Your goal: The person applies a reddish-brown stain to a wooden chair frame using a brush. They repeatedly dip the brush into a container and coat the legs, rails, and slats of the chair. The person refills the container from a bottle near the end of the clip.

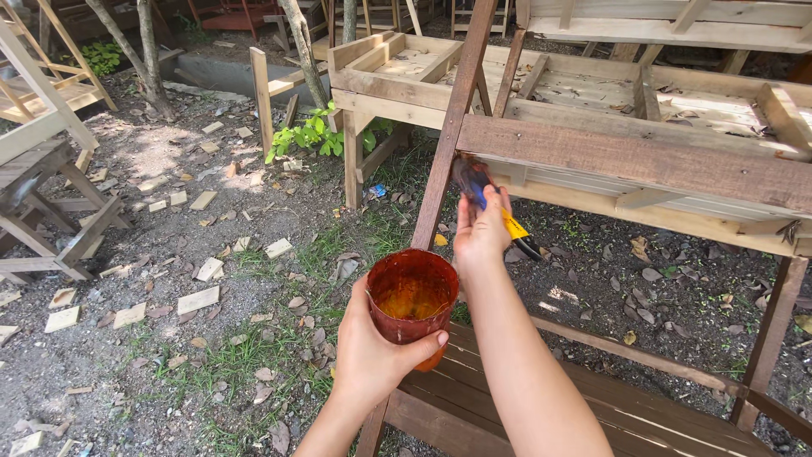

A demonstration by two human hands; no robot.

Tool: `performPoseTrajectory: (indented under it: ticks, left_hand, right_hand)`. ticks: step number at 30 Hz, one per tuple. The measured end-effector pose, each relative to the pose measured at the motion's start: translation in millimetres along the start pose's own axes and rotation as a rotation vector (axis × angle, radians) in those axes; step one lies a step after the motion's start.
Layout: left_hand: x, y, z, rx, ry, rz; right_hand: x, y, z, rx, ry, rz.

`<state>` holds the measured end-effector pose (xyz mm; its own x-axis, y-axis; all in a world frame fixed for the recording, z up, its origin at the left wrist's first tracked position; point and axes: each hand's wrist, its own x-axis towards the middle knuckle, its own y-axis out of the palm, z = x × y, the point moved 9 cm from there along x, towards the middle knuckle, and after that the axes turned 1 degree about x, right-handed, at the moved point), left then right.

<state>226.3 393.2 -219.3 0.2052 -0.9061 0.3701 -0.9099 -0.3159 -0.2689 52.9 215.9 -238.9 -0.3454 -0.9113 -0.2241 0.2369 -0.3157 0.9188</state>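
rust-red cup (412, 303), yellow-handled brush (499, 211)

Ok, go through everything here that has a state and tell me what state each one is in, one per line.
Left hand: closed around the cup.
Plastic cup: upright, open-topped, stain-smeared, some orange-brown liquid inside.
Right hand: gripping the paintbrush.
Paintbrush: bristles wet and dark, pressed against the rail.
Horizontal rail: stained dark brown.
Upper wooden frame: bare, unstained.
Slatted shelf: stained brown.
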Motion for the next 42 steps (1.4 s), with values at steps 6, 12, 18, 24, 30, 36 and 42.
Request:
performPoseTrajectory:
  ticks: [6, 12, 18, 24, 30, 36, 42]
  left_hand:
    - [3.1, -7.3, -0.6, 0.007, -0.002, -0.008]
    - [7.1, -16.8, 7.2, 0.056, -0.038, -0.031]
    - [10.2, -20.5, 11.4, 0.043, -0.026, -0.034]
    - [7.9, -22.4, 13.4, 0.048, -0.012, -0.054]
    - [3.2, -29.9, 13.9, 0.09, 0.014, -0.077]
    - [-6.9, -41.4, 10.3, 0.162, 0.035, -0.108]
    - [-13.0, -52.3, 7.2, 0.137, 0.034, -0.133]
  right_hand:
    - [-1.4, -5.2, 12.2, -0.239, -0.036, -0.05]
    - [12.6, 12.6, -3.8, 0.074, 0.092, -0.108]
    - [10.4, -6.2, 13.7, -0.319, 0.069, 0.0]
    - [7.0, -5.9, -0.2, -0.1, 0.076, -0.011]
    - [-53.4, -101.1, -7.5, -0.555, 0.034, -0.011]
    - [-73.8, -120.1, 4.1, -0.599, 0.031, -0.054]
    - [-15.6, -8.3, 26.0, -0.409, -0.198, 0.066]
